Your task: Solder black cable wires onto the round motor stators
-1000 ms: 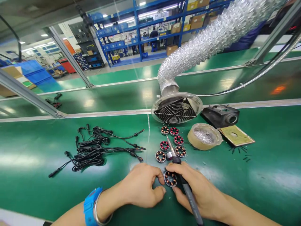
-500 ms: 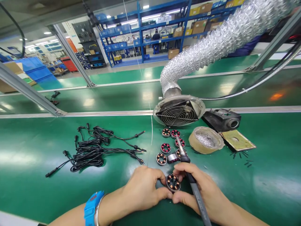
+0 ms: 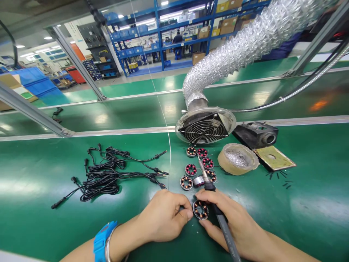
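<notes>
My right hand (image 3: 231, 218) is closed round a soldering iron (image 3: 225, 229), its metal tip pointing away over the bench. The thumb and forefinger of that hand also grip a small round motor stator (image 3: 201, 210) with copper windings. My left hand (image 3: 169, 216) is closed in a pinch just left of the stator, and a thin wire shows between its fingers. Past the iron's tip lie several more stators (image 3: 191, 169), some with red windings and some copper. One silver stator (image 3: 198, 181) rests on its side.
Bundled black cables (image 3: 109, 174) lie on the left. A fume extractor fan (image 3: 205, 127) on a foil duct (image 3: 231, 47) stands behind the stators. To its right are a tub (image 3: 237, 160), an iron holder (image 3: 259, 134) and a yellow sponge (image 3: 274, 157). A thin pale strand (image 3: 160, 102) hangs down.
Half a second ago my left fingers touched the stator; now they are slightly apart from it, pinched on a thin wire. The right hand keeps holding the iron and stator. The view has shifted slightly.
</notes>
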Tool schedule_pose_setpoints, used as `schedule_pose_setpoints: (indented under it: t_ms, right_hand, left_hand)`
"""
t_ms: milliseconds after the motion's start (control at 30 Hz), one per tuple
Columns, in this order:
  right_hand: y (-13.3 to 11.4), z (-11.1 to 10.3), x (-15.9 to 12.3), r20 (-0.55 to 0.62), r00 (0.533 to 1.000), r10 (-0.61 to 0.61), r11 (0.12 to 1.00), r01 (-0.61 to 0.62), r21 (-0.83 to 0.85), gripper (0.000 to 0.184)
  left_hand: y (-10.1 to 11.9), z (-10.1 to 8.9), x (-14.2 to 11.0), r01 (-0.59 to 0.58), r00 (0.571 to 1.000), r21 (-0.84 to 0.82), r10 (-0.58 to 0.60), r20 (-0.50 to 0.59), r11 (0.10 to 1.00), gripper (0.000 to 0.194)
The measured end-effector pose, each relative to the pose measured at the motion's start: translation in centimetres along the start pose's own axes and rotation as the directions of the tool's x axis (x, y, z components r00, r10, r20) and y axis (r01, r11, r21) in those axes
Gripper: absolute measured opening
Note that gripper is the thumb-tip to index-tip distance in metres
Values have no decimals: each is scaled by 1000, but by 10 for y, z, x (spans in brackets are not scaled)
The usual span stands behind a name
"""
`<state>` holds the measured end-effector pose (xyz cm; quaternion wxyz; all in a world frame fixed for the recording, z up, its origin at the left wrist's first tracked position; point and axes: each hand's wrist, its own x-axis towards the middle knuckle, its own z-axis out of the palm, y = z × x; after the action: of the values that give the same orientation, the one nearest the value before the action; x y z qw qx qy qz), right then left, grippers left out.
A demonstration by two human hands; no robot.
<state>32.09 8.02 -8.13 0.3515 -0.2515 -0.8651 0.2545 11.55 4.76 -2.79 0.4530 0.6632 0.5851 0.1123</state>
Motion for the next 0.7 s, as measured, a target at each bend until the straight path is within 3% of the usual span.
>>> schedule_pose_setpoints:
  t_ms: [167, 367, 500, 567, 633, 700]
  right_hand:
    - [-2, -1, 2, 21, 1000, 13, 1000, -13, 5, 46]
    - [-3, 0, 1, 19, 1000, -8, 1000, 8, 6, 50]
    - [-2, 2, -3, 17, 999, 31, 999, -31, 6, 45]
    - [0, 3, -5, 8, 1000, 30, 1000, -30, -4, 44]
    - [1, 3, -5, -5, 1000, 7, 1000, -7, -21, 44]
    - [2, 4, -4, -8, 1000, -20, 999, 20, -35, 45]
  left_hand:
    - [-8, -8, 3, 95, 993, -176, -80, 91, 980, 13]
    - [-2, -8, 7, 81, 996, -59, -82, -25, 995, 13]
    - [-3, -3, 10, 153, 987, -230, -136, 84, 961, 21]
    - [-2, -3, 10, 119, 992, -182, -123, -11, 976, 19]
    - [1, -1, 9, 56, 987, -20, -59, -152, 998, 13]
    - [5, 1, 9, 2, 986, 98, 14, -167, 995, 12]
